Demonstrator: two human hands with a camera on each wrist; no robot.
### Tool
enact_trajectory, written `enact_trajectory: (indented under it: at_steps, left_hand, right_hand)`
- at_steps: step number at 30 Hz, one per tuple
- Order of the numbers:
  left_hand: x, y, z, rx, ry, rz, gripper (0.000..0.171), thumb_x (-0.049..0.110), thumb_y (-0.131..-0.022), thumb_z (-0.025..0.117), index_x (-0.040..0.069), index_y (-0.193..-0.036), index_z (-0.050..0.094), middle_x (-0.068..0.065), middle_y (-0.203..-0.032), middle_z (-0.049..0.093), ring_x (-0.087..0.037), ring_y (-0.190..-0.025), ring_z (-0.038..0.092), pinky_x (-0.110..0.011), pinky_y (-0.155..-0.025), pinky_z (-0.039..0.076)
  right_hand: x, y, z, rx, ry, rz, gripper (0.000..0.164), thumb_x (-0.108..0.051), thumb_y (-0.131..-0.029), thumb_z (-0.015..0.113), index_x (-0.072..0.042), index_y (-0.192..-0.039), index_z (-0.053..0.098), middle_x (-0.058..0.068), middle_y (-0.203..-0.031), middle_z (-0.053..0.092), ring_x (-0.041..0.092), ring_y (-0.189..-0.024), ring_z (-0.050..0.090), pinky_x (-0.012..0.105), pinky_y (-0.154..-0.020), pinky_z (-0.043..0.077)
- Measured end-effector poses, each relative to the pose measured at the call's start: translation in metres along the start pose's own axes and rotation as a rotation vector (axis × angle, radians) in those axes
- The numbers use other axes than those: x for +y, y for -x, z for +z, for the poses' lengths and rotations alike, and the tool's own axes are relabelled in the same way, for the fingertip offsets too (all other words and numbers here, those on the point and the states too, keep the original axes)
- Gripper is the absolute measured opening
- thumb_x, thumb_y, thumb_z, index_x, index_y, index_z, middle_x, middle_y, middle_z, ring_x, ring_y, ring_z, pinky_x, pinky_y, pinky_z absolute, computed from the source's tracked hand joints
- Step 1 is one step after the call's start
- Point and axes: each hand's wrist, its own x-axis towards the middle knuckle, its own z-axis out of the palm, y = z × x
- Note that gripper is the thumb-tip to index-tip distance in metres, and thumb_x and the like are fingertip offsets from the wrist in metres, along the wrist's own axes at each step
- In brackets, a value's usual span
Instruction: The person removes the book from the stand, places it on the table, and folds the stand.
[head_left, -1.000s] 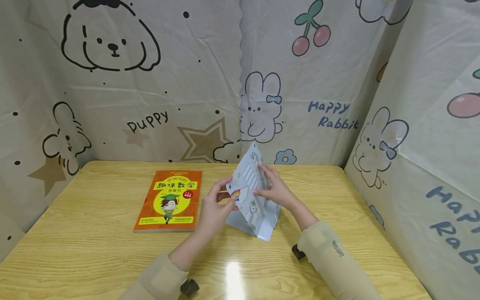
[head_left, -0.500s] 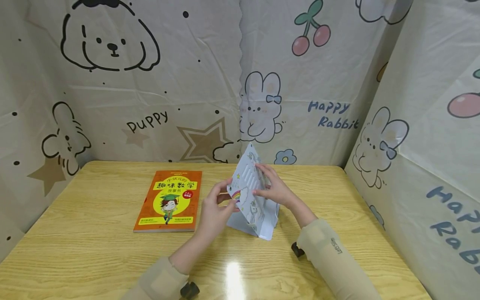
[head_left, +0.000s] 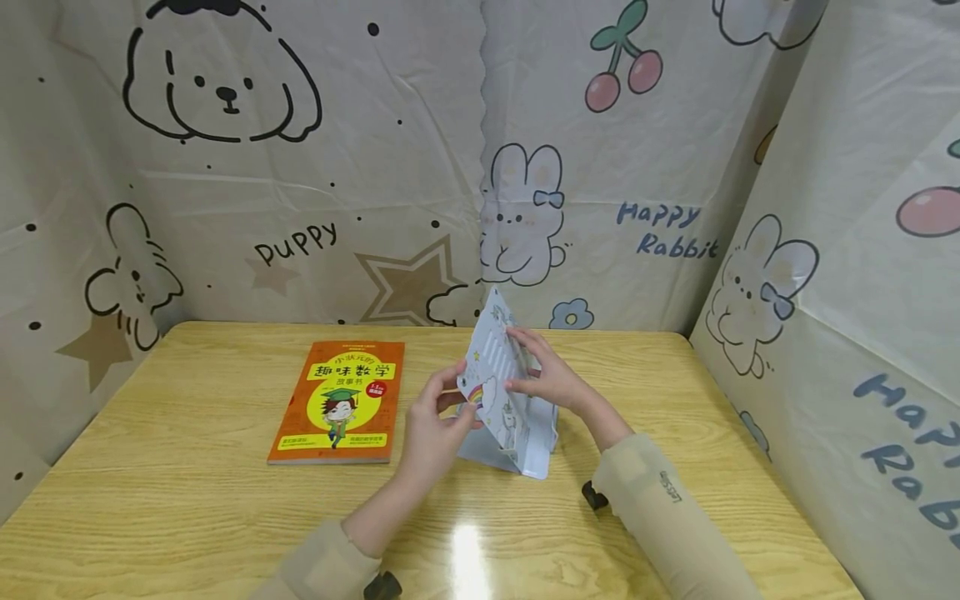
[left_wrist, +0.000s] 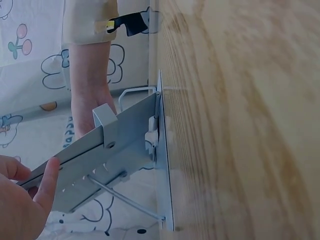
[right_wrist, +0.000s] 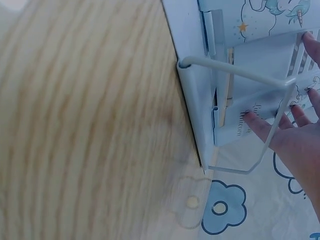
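Near the middle of the table stands a light-blue metal book stand [head_left: 491, 375] printed with unicorns and a rainbow. Its slotted panel rises at a slant from a flat base [head_left: 536, 458]. My left hand [head_left: 435, 421] pinches the panel's left edge between thumb and fingers; the left wrist view shows this left hand [left_wrist: 22, 205] at the panel's end, with a thin support rod [left_wrist: 125, 197] below. From the other side, my right hand [head_left: 555, 379] touches the panel with spread fingers. In the right wrist view, the fingertips of that right hand [right_wrist: 295, 137] rest on the panel's face.
An orange book [head_left: 337, 404] lies flat on the wooden table [head_left: 187, 517], left of the stand. Patterned curtains [head_left: 420, 167] enclose the table at the back and sides. A bent wire loop [right_wrist: 240, 72] projects from the stand's base.
The panel's top corner has shifted left and its left corner slightly right, so the panel appears turned. Both hands keep contact with the stand. The orange book stays put.
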Motion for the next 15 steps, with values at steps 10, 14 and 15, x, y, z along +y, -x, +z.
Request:
enact_trajectory:
  at_steps: [10,14,15]
  left_hand:
    - [-0.001,0.002,0.0,0.003,-0.01,0.01,0.05,-0.014,-0.083,0.06,-0.004,-0.131,0.047,-0.023,-0.113,0.054,-0.04,-0.099,0.062,-0.04,-0.07,0.058]
    - [-0.016,-0.003,-0.002,-0.015,-0.009,0.019,0.051,-0.011,-0.083,0.063,0.001,-0.131,0.049,-0.02,-0.115,0.054,-0.036,-0.099,0.063,-0.034,-0.071,0.058]
    - [-0.019,-0.004,-0.004,-0.027,-0.008,0.022,0.051,-0.01,-0.083,0.063,0.002,-0.131,0.049,-0.019,-0.116,0.054,-0.035,-0.098,0.063,-0.032,-0.071,0.058]
  right_hand:
    - [-0.027,0.007,-0.002,-0.04,-0.033,-0.023,0.086,-0.012,-0.084,0.071,-0.006,-0.151,0.018,0.022,-0.155,0.006,0.046,-0.138,0.016,0.061,-0.103,0.032]
    - [-0.018,0.008,0.003,-0.007,0.019,-0.019,0.084,-0.016,-0.086,0.07,-0.011,-0.151,0.018,0.018,-0.156,0.009,0.044,-0.139,0.017,0.06,-0.103,0.033]
    - [-0.015,0.009,0.004,0.003,0.034,-0.024,0.082,-0.017,-0.087,0.069,-0.012,-0.151,0.019,0.018,-0.156,0.01,0.044,-0.14,0.015,0.061,-0.103,0.033]
